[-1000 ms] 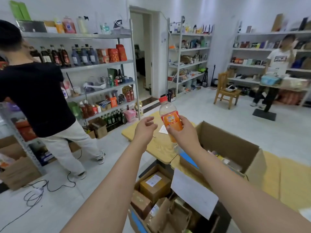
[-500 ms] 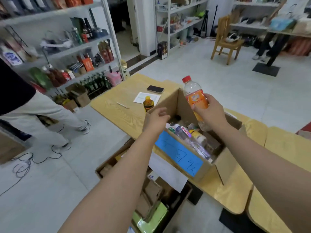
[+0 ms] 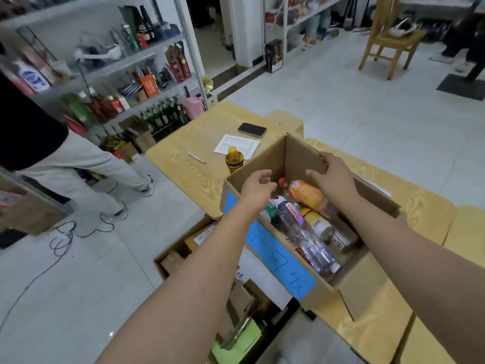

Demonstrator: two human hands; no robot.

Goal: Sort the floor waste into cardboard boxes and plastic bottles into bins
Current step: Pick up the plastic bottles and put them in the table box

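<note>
The orange-labelled plastic bottle with red cap lies on its side atop other plastic bottles inside the open brown cardboard box, at the near edge of the yellow wooden worktop. Right hand: above the bottle, fingers loosely spread, holding nothing. Left hand: over the box's left wall, fingers loosely curled, empty.

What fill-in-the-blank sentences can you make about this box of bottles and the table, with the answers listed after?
1. The cardboard box carries a ____ label on its near side.
2. The orange soda bottle lies ____ the cardboard box.
3. The right hand above that bottle holds ____.
4. The smartphone lies on the wooden table beside a sheet of ____.

Missing words: blue; inside; nothing; paper.
</note>
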